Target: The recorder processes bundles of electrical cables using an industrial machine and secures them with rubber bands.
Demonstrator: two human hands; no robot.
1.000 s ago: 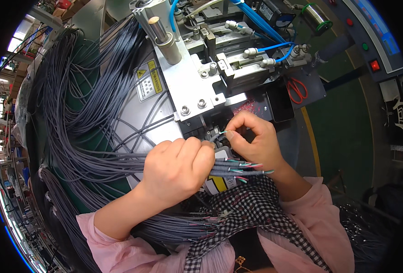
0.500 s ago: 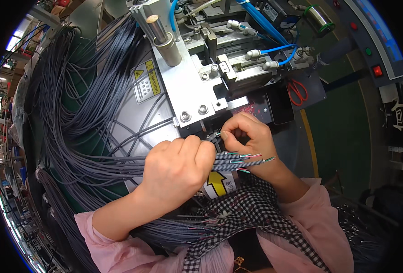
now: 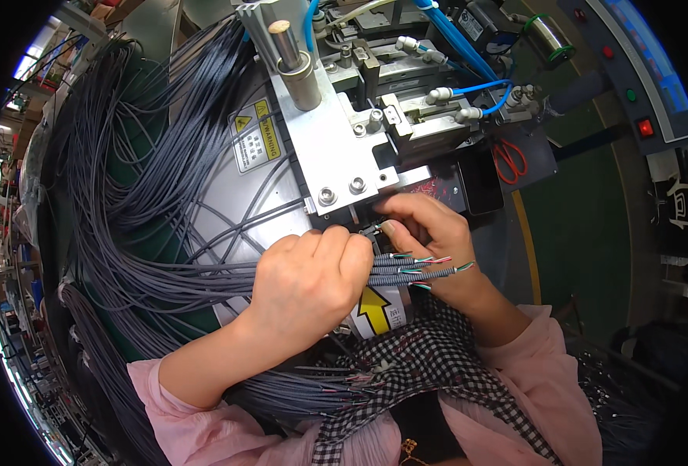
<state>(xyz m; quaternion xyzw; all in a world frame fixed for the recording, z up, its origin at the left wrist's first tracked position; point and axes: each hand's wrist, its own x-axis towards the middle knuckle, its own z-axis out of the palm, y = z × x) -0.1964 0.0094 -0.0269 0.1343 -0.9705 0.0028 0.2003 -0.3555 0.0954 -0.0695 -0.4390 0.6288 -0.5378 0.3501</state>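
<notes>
Here the left hand (image 3: 309, 283) is curled into a closed grip around a small bunch of grey cables (image 3: 394, 270), whose stripped ends, showing thin red, green and white cores, stick out to the right of the knuckles. The right hand (image 3: 429, 233) sits just beyond them, its fingers pinched shut at the mouth of the metal press machine (image 3: 336, 147); what it holds there is too small to tell, though it looks like one cable end at the slot under the bolted steel plate. The two hands almost touch, with the bundled ends lying between them and across the right wrist. A yellow arrow sticker (image 3: 375, 309) shows just below the left hand on the machine's front. To the left, a large mass of loose grey cables (image 3: 118, 202) fans over the green surface (image 3: 581, 225) and a round metal plate. Red-handled scissors (image 3: 511, 161) lie on a dark tray to the right of the machine, and a checked cloth (image 3: 429, 369) covers the person's lap.
</notes>
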